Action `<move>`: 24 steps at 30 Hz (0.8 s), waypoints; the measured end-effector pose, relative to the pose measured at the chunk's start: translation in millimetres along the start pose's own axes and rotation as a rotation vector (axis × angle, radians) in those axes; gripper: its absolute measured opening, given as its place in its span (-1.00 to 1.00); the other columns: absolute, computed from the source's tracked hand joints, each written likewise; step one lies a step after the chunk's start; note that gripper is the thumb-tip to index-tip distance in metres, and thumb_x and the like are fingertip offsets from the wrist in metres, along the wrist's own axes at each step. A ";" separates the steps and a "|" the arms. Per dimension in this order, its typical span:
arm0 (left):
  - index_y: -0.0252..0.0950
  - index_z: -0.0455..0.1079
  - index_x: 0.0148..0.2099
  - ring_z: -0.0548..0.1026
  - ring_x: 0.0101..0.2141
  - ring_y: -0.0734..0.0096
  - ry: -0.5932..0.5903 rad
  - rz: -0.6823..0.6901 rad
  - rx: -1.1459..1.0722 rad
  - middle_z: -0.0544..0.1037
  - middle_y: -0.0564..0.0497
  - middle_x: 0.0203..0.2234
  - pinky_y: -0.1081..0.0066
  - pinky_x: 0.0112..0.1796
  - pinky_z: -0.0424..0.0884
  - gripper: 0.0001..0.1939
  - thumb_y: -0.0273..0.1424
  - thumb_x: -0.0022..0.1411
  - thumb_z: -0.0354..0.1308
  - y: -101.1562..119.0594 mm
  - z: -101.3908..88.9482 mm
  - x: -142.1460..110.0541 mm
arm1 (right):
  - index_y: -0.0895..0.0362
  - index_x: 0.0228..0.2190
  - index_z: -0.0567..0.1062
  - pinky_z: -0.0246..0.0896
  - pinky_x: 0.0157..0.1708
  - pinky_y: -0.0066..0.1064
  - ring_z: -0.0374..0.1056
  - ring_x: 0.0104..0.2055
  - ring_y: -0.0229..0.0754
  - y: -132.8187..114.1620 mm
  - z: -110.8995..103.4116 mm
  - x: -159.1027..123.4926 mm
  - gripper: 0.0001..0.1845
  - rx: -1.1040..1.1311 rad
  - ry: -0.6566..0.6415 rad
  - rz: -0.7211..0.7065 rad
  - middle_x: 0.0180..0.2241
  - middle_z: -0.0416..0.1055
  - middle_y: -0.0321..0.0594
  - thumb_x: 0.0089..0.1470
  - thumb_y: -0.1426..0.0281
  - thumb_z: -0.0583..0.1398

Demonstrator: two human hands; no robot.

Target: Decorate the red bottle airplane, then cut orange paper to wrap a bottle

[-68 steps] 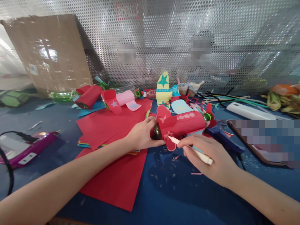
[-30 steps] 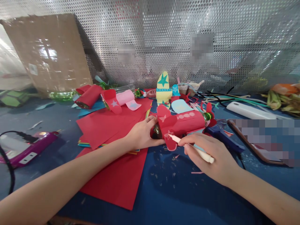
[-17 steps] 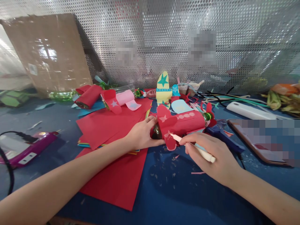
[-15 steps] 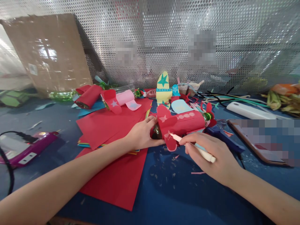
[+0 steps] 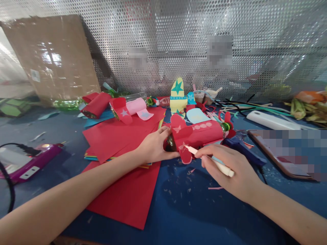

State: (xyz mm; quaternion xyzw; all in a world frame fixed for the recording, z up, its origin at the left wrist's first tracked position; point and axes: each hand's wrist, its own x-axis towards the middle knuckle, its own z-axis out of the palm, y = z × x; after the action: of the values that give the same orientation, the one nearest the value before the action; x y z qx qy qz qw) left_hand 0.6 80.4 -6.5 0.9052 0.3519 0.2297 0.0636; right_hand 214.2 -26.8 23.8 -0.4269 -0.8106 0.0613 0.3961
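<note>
A plastic bottle wrapped in red paper (image 5: 204,133) lies on its side, with red paper wings and a green cap at its right end. My left hand (image 5: 156,144) is closed around the bottle's bare base at the left. In my right hand (image 5: 230,166) is a pale marker pen (image 5: 221,166), its tip touching the near red wing (image 5: 186,157), where a light star outline shows. Another pale star is on the upper wing, and a row of pale dots runs along the body. Under my left forearm lie red paper sheets (image 5: 127,200).
More paper-covered bottles, including a pink one (image 5: 136,106) and a yellow paper piece with stars (image 5: 177,89), stand behind. A phone (image 5: 283,156), a blue tool (image 5: 246,151) and a white stick-shaped object (image 5: 272,120) lie right. A purple power strip (image 5: 38,163) and cardboard (image 5: 51,58) are left.
Almost nothing differs. The marker tip shifts very slightly on the near wing; my left hand keeps its hold on the bottle.
</note>
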 end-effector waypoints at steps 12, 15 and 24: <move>-0.36 0.21 0.08 0.38 0.02 0.00 -0.006 -0.009 0.004 0.38 -0.24 0.02 0.10 -0.06 0.38 -0.29 0.02 0.01 0.15 -0.7 0.0 0.1 | 0.08 -0.38 0.42 0.27 -0.47 -0.49 0.37 -0.49 -0.30 1.9 -1.7 0.1 -0.83 -0.003 0.000 0.015 -0.53 0.46 -0.32 0.12 0.50 0.05; -0.35 0.22 0.07 0.38 0.02 -0.01 -0.011 -0.013 -0.001 0.38 -0.24 0.01 0.10 -0.06 0.38 -0.30 0.02 0.01 0.15 -0.9 -0.2 -0.5 | 0.08 -0.38 0.43 0.27 -0.46 -0.49 0.38 -0.48 -0.30 1.5 -1.7 0.7 -0.83 0.004 0.000 0.002 -0.52 0.46 -0.31 0.11 0.51 0.05; -0.34 0.20 0.09 0.37 0.03 -0.02 -0.017 -0.016 -0.001 0.36 -0.25 0.03 0.08 -0.07 0.39 -0.30 0.01 0.01 0.14 0.6 -1.3 0.8 | 0.08 -0.39 0.42 0.27 -0.46 -0.49 0.39 -0.49 -0.30 1.6 -1.3 0.0 -0.83 -0.006 -0.003 0.007 -0.52 0.47 -0.31 0.11 0.51 0.05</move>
State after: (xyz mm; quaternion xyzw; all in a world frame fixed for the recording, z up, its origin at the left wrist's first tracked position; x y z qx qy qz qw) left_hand 0.9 80.4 -4.9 0.9042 0.3587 0.2214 0.0688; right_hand 216.1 -26.1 24.1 -0.4306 -0.8101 0.0610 0.3933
